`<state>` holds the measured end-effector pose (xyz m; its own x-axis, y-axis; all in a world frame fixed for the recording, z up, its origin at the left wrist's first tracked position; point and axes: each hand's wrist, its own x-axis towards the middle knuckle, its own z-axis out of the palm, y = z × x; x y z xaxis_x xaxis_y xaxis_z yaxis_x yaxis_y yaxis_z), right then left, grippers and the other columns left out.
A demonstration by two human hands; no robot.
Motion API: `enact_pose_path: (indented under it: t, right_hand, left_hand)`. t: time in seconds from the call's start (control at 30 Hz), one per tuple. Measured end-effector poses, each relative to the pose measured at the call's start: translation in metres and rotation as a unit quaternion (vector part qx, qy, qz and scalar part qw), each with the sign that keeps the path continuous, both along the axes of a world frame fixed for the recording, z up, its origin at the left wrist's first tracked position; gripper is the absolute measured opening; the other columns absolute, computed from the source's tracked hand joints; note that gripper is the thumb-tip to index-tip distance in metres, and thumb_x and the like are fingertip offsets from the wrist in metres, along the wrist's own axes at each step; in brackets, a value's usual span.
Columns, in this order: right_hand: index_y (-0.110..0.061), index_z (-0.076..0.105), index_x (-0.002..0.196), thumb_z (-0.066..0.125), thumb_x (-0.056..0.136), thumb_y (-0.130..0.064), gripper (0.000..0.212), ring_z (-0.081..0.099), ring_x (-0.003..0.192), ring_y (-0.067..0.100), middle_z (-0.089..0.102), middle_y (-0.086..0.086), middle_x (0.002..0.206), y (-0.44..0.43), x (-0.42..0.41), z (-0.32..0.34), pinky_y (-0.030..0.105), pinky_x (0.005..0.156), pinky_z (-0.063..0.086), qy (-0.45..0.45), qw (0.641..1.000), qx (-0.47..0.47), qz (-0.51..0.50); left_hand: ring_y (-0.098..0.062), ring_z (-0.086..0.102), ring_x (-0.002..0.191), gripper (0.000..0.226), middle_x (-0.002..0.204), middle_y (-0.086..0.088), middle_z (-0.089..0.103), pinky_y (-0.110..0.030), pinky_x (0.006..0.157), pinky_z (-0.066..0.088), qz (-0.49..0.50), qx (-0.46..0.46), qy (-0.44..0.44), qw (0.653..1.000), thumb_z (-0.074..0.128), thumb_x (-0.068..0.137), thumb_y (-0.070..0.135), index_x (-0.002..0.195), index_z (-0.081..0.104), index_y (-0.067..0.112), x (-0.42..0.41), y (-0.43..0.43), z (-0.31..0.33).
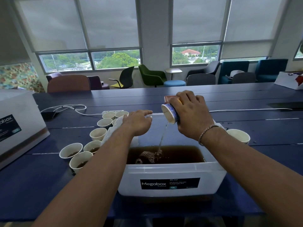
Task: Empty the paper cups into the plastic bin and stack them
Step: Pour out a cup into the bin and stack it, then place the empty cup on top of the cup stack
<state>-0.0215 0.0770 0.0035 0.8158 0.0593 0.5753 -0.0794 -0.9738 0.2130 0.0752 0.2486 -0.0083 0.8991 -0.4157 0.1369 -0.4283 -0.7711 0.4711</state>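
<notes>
Hands work over the plastic bin, which sits on the blue tabletop straight ahead. Right hand wraps its fingers round a patterned paper cup, tipped mouth-down to the left above the bin, and a thin stream falls into the brown liquid pooled inside. Left hand lies with fingers fairly straight on the bin's far-left rim, holding nothing.

Just left of the bin stand the waiting cups, several with dark liquid in the bottom. One lone cup stands to its right.

Cups like these are likely light and thin-walled, so a squeeze would crumple them. A gentle hold round the mid-wall suits best. The bin, carrying liquid, is probably heavy and would slosh if shoved.
</notes>
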Motion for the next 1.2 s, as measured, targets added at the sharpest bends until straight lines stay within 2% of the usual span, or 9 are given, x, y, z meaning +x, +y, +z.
enact_pose_path:
  t: [0.17, 0.33, 0.43, 0.53, 0.6, 0.7, 0.8, 1.07, 1.2]
  right_hand:
    - [-0.022, 0.039, 0.138, 0.078, 0.071, -0.033, 0.079, 0.046, 0.122, 0.032, 0.051, 0.011, 0.133, 0.002, 0.0, 0.0, 0.05, 0.1, 0.038, 0.022, 1.0, -0.013, 0.014]
    - [-0.023, 0.042, 0.129, 0.076, 0.072, -0.045, 0.07, 0.053, 0.107, 0.021, 0.057, 0.002, 0.122, -0.013, 0.001, 0.006, 0.039, 0.086, 0.049, 0.029, 0.979, 0.197, 0.042]
    - [-0.022, 0.043, 0.127, 0.079, 0.07, -0.044, 0.07, 0.05, 0.105, 0.021, 0.054, 0.004, 0.119, -0.032, -0.005, 0.017, 0.032, 0.081, 0.045, 0.017, 0.965, 0.261, 0.017]
    - [-0.023, 0.034, 0.137, 0.08, 0.07, -0.034, 0.083, 0.054, 0.107, 0.027, 0.055, 0.008, 0.125, -0.057, -0.022, 0.028, 0.033, 0.079, 0.046, 0.004, 0.942, 0.336, 0.013]
    - [-0.026, 0.026, 0.142, 0.08, 0.071, -0.035, 0.089, 0.055, 0.104, 0.029, 0.053, 0.011, 0.129, -0.073, -0.037, 0.032, 0.039, 0.083, 0.05, -0.009, 0.935, 0.356, -0.004]
    - [-0.026, 0.031, 0.138, 0.076, 0.073, -0.039, 0.08, 0.051, 0.093, 0.024, 0.055, 0.01, 0.125, -0.095, -0.056, 0.033, 0.039, 0.08, 0.048, -0.019, 0.934, 0.355, -0.04]
    - [-0.026, 0.034, 0.136, 0.074, 0.071, -0.031, 0.076, 0.055, 0.097, 0.032, 0.058, 0.012, 0.122, -0.116, -0.067, 0.031, 0.043, 0.083, 0.051, -0.014, 0.926, 0.372, -0.063]
    - [-0.023, 0.035, 0.131, 0.075, 0.072, -0.036, 0.071, 0.058, 0.096, 0.032, 0.06, 0.012, 0.118, -0.145, -0.08, -0.002, 0.042, 0.082, 0.053, 0.02, 0.904, 0.409, -0.125]
    - [-0.023, 0.031, 0.139, 0.083, 0.068, -0.046, 0.091, 0.054, 0.115, 0.032, 0.05, 0.013, 0.138, -0.16, -0.085, -0.025, 0.041, 0.097, 0.047, 0.119, 0.857, 0.473, -0.164]
  left_hand:
    - [-0.028, 0.042, 0.135, 0.039, 0.148, -0.001, 0.048, -0.053, 0.113, 0.03, -0.003, 0.001, -0.003, 1.0, 0.041, 0.102, 0.039, 0.138, 0.053, 0.034, -0.001, 0.001, 0.002]
    - [-0.022, 0.055, 0.111, 0.04, 0.129, -0.005, 0.061, -0.04, 0.098, 0.046, 0.014, -0.137, -0.006, 0.99, 0.034, 0.105, 0.039, 0.125, 0.062, 0.019, -0.016, -0.027, 0.025]
    - [-0.016, 0.062, 0.09, 0.039, 0.118, -0.013, 0.065, -0.029, 0.079, 0.05, -0.039, -0.261, 0.098, 0.96, 0.035, 0.106, 0.036, 0.123, 0.059, 0.011, -0.036, -0.058, 0.045]
    - [-0.019, 0.067, 0.095, 0.035, 0.116, -0.009, 0.067, -0.025, 0.071, 0.049, -0.094, -0.257, 0.123, 0.954, 0.039, 0.105, 0.033, 0.131, 0.053, 0.015, -0.052, -0.094, 0.048]
    - [-0.021, 0.065, 0.102, 0.038, 0.12, -0.007, 0.065, -0.032, 0.078, 0.054, -0.117, -0.262, 0.115, 0.951, 0.041, 0.102, 0.037, 0.133, 0.052, 0.018, -0.062, -0.118, 0.046]
    - [-0.023, 0.062, 0.109, 0.043, 0.129, -0.007, 0.061, -0.045, 0.097, 0.051, -0.138, -0.259, 0.094, 0.951, 0.041, 0.1, 0.043, 0.136, 0.049, 0.021, -0.077, -0.148, 0.047]
    - [-0.024, 0.064, 0.101, 0.042, 0.122, -0.01, 0.063, -0.042, 0.093, 0.052, -0.153, -0.229, 0.068, 0.959, 0.041, 0.1, 0.043, 0.136, 0.046, 0.022, -0.086, -0.172, 0.045]
    - [-0.031, 0.059, 0.113, 0.051, 0.137, -0.013, 0.055, -0.049, 0.101, 0.045, -0.171, -0.101, 0.044, 0.979, 0.04, 0.099, 0.044, 0.144, 0.038, 0.019, -0.093, -0.206, 0.026]
    - [-0.029, 0.052, 0.125, 0.053, 0.145, -0.008, 0.05, -0.048, 0.108, 0.04, -0.164, -0.089, 0.046, 0.981, 0.041, 0.1, 0.045, 0.146, 0.038, 0.019, -0.086, -0.203, 0.022]
